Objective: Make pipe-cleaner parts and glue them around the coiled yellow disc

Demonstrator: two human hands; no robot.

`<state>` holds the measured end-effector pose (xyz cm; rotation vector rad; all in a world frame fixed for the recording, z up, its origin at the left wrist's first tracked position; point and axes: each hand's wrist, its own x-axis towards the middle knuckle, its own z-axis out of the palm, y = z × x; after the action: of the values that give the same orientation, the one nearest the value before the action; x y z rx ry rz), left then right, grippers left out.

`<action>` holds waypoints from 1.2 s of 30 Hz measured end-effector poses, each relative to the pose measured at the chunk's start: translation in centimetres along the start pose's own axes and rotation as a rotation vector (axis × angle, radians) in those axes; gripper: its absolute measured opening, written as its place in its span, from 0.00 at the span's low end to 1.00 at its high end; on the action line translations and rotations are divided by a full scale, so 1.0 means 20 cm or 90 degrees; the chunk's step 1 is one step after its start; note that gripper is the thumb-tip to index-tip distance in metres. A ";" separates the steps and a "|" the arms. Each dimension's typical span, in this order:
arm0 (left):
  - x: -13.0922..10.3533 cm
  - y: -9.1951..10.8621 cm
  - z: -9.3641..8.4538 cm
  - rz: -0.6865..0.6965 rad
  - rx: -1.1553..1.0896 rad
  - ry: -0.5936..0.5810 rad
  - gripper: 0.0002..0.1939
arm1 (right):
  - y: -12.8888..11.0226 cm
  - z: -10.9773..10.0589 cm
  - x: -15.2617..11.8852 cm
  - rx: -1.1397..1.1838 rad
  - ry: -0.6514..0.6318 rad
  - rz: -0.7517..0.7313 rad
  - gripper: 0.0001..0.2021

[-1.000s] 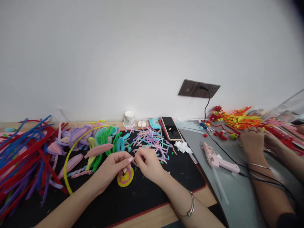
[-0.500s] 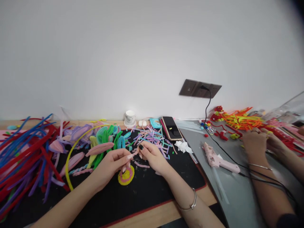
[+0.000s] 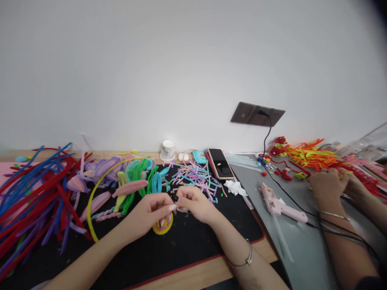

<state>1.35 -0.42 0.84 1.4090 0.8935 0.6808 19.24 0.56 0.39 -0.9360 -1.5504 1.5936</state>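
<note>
Over the black mat point(image 3: 193, 253), my left hand point(image 3: 152, 211) and my right hand point(image 3: 195, 203) meet fingertip to fingertip. Both are closed in a pinch on a short pink pipe cleaner point(image 3: 182, 210), mostly hidden by the fingers. Below my left fingers lies a round yellow pipe-cleaner piece point(image 3: 162, 231) with a pink ring on it, partly covered by that hand. Short pastel pipe-cleaner cuttings point(image 3: 193, 177) lie scattered just beyond my right hand. Pink petal-shaped loops point(image 3: 130, 188) and green loops point(image 3: 128, 204) are left of my left hand.
Long red and blue pipe cleaners point(image 3: 36, 197) spread at the left, beside a yellow hoop point(image 3: 90, 213). A white cup point(image 3: 167, 150) and a phone point(image 3: 221, 164) stand near the wall. To the right are a corded pink glue gun point(image 3: 281, 209) and a co-worker's hands point(image 3: 329, 185).
My hands have drawn closer together, and the pink pipe cleaner between them shows less. My left hand covers more of the yellow piece. The view has shifted slightly.
</note>
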 end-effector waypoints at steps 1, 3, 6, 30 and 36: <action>0.00 0.00 0.00 0.045 0.086 0.028 0.12 | 0.01 0.00 0.00 0.037 -0.008 0.032 0.11; 0.00 0.00 0.00 0.110 0.202 0.079 0.12 | 0.01 0.00 0.01 0.077 -0.005 0.074 0.11; 0.02 -0.01 -0.01 0.108 0.183 0.107 0.12 | 0.01 0.00 0.02 0.045 0.059 0.052 0.11; 0.02 -0.03 -0.06 0.228 0.390 0.394 0.10 | 0.02 -0.06 0.03 -0.427 0.192 -0.053 0.03; 0.02 -0.03 -0.06 0.230 0.370 0.386 0.11 | 0.01 -0.07 0.03 -0.504 0.203 -0.076 0.09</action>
<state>0.52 0.43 0.23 1.9503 1.4022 1.2289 20.11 1.71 0.23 -1.3892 -1.9729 0.6677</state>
